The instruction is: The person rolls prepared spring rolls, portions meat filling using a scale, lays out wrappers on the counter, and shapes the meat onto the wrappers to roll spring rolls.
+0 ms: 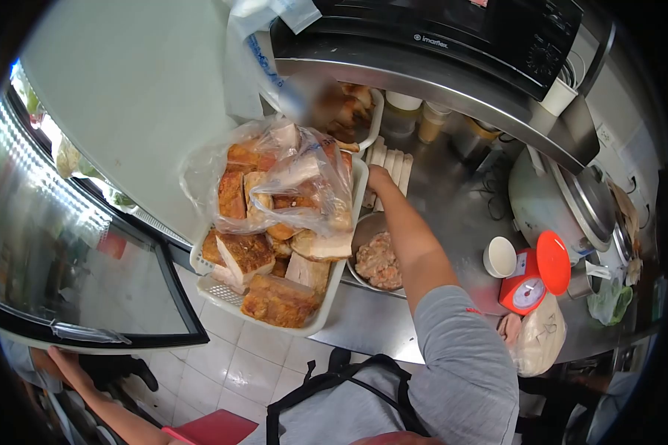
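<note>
though my right hand is at the white basket, i cannot tell its grip. left hand at glass door, closure hidden.

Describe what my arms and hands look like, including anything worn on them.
Your right arm has a short grey sleeve with a small red marking. Both forearms are bare. No glove shows on your left hand or partly hidden right hand.

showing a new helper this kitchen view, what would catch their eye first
Most likely the white basket in the middle, heaped with browned meat chunks partly under a clear plastic bag. Next, the bright red scale on the steel counter at right, then the large glass door at left.
</note>
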Tool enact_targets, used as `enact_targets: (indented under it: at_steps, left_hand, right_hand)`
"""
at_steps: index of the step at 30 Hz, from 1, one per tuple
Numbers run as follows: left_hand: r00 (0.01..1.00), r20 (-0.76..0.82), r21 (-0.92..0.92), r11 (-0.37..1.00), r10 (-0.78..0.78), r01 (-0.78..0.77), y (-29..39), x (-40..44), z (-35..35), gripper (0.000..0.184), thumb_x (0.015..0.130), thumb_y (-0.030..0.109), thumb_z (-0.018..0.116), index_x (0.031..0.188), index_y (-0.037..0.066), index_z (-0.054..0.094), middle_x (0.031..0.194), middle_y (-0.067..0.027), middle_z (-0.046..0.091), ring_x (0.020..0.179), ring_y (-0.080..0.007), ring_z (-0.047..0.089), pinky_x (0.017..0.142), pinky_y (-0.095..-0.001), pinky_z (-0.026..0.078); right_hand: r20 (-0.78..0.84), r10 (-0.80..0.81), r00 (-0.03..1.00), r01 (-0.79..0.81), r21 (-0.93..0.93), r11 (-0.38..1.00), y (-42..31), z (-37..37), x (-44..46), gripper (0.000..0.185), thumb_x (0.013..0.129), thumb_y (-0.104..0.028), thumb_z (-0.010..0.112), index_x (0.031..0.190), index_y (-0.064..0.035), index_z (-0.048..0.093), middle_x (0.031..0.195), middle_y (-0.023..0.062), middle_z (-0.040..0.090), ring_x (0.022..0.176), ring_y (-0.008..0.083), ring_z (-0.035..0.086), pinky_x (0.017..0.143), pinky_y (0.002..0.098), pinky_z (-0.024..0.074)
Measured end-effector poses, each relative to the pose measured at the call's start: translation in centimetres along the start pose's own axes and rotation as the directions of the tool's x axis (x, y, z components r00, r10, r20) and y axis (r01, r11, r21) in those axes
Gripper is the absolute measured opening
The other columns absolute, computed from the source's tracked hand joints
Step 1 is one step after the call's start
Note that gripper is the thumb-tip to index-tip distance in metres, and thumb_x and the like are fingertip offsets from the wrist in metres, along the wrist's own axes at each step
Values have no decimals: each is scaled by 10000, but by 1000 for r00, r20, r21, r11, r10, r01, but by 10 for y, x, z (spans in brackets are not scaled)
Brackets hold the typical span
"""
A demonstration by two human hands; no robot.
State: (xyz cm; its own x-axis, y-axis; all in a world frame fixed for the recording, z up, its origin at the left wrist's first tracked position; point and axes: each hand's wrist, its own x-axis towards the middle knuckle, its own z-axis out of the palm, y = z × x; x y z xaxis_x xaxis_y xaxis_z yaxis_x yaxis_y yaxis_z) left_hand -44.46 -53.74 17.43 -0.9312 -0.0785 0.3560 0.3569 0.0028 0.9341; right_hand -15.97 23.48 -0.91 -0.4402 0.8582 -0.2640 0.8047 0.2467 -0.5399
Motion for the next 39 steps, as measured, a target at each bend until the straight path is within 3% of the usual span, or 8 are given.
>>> enact_targets:
  at_steps: [4, 17, 24, 27, 31, 35, 37, 39]
  left_hand:
    - [991, -52, 334, 938, 121, -96, -5, -3, 18, 568, 907, 446, 393, 1305, 51, 302, 1229, -99, 380, 1110, -197, 400, 933, -334, 335]
    - [949, 301, 263, 948, 97, -180, -10, -10, 213, 543, 906, 332, 473, 1355, 81, 300, 1139, -59, 539, 985, -157, 525, 763, -286, 444]
    - [944, 233, 203, 938, 232, -281, -15, -12, 293, 521, 873, 339, 526, 1306, 78, 402, 1090, -88, 602, 913, -177, 594, 755, -275, 454]
    - [871, 291, 712, 518, 397, -474, 3, -12, 284, 525, 840, 298, 580, 1265, 28, 434, 1064, -191, 592, 930, -203, 599, 780, -329, 475]
    - [869, 264, -262, 898, 419, -353, 106, -197, 319, 379, 883, 229, 494, 1159, -32, 506, 1116, -135, 527, 939, -229, 560, 792, -310, 470]
    - [40, 942, -336, 927, 334, 168, 116, -441, 383, 266, 839, 168, 505, 1023, -18, 553, 904, -95, 583, 757, -178, 576, 719, -292, 471]
    - [-484, 859, 21, 931, 169, 364, 114, -569, 400, 216, 854, 75, 491, 1040, -2, 570, 889, -68, 596, 811, -158, 585, 753, -285, 472]
    - [-703, 670, 117, 902, 238, 416, 91, -679, 404, 226, 880, 62, 444, 1071, -12, 540, 917, -100, 589, 858, -176, 579, 754, -296, 482]
  right_hand:
    - [53, -190, 980, 195, -117, 974, 15, 4, 1, 330, 786, -282, 520, 1000, -55, 628, 970, 176, 619, 869, 304, 603, 756, 372, 479]
    - [-362, -434, 825, 555, 372, 744, 70, -60, -267, 278, 776, -179, 591, 1028, -61, 594, 841, 114, 610, 766, 212, 589, 693, 302, 474]
    - [-616, -20, 787, 271, 316, 909, 208, -88, -419, 239, 753, -171, 619, 959, -50, 604, 814, 101, 585, 725, 212, 571, 655, 310, 466]
    - [-730, 196, 654, -115, 161, 980, 263, -92, -477, 357, 719, -190, 664, 1031, -50, 560, 843, 124, 570, 792, 240, 574, 708, 342, 465]
    - [-691, 363, 625, -505, -3, 863, 286, -59, -525, 483, 703, -175, 666, 1129, -47, 478, 889, 160, 544, 891, 315, 556, 793, 390, 448]
    - [-749, 257, 611, -127, 227, 966, 360, -37, -526, 303, 766, -67, 576, 1062, -38, 517, 852, 120, 581, 817, 254, 583, 727, 343, 469]
    - [-685, 414, 600, 119, 588, 800, 362, -61, -533, 221, 774, -44, 522, 990, -62, 564, 783, 155, 594, 750, 235, 599, 695, 313, 472]
    - [-633, 416, 653, 129, 634, 763, 367, -83, -545, 178, 787, -72, 535, 961, -53, 571, 782, 142, 605, 728, 207, 596, 672, 283, 466]
